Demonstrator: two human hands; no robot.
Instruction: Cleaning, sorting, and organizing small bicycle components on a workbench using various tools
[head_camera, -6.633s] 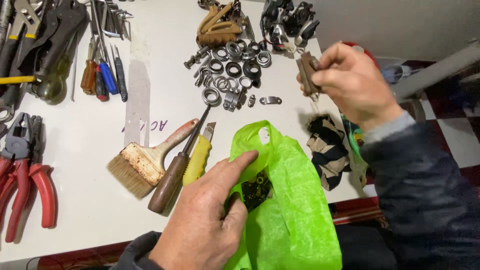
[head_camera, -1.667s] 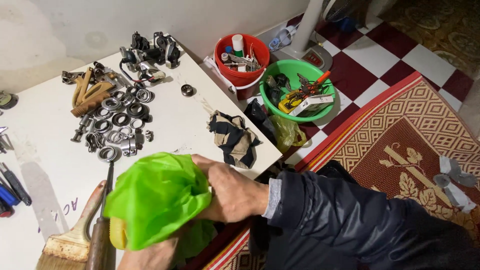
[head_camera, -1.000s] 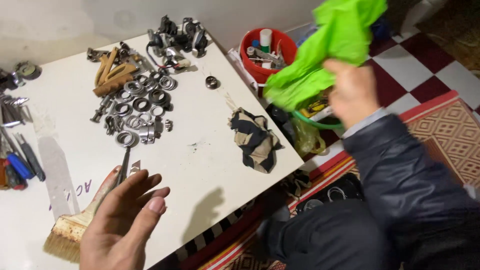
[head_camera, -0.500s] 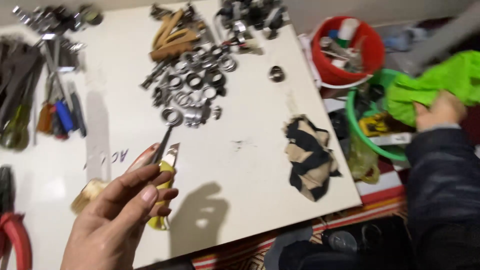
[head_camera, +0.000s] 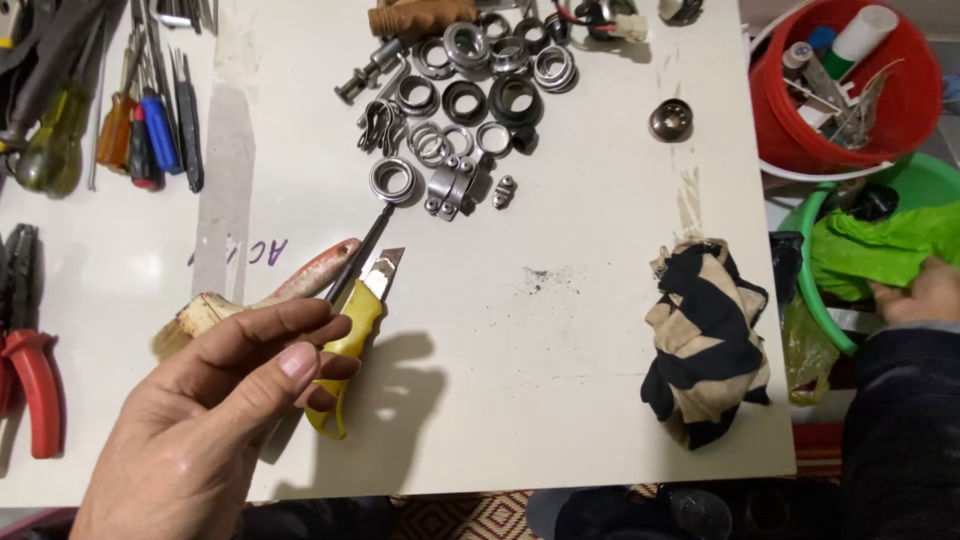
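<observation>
Two hands work apart: the right hand (head_camera: 925, 290) presses a green plastic bag (head_camera: 880, 245) into a green basin (head_camera: 815, 300), fingers resting on it. The left hand (head_camera: 215, 410) hovers empty, fingers loosely spread, over a yellow utility knife (head_camera: 350, 345); gripping that handle looks the likely next move.

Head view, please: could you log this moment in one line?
left hand: open, over yellow utility knife | right hand: on crumpled green plastic bag

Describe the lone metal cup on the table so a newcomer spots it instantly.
On the white table, look toward the red bucket at the right edge. Just left of it sits a small round metal cup, alone, apart from the heap of silver rings.
</observation>
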